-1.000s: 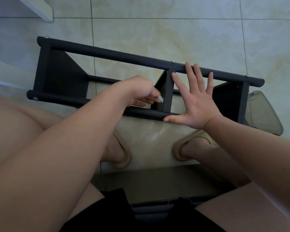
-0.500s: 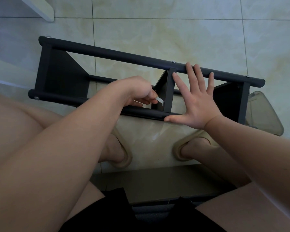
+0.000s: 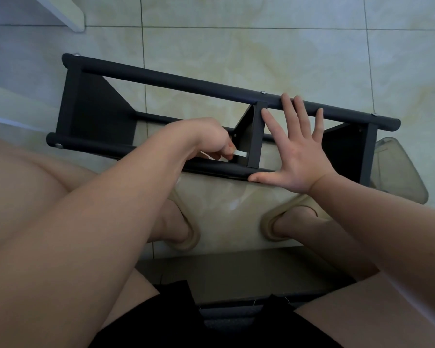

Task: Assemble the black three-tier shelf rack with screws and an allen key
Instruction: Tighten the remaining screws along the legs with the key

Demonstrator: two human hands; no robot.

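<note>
The black shelf rack [image 3: 186, 82] lies on its side on the tiled floor [image 3: 236, 46]. The left hand [image 3: 211, 136] curls around what seems an allen key [image 3: 240, 153] beside the middle shelf [image 3: 255, 136]. The right hand [image 3: 296, 151] lies flat, fingers spread, across 2 rails [image 3: 337, 115].

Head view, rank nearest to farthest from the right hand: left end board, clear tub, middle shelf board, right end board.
From the right hand:
1. middle shelf board, just left of the fingers.
2. right end board, on the hand's right.
3. clear tub, beyond the rack's right end.
4. left end board, far left, past the left hand.
</note>
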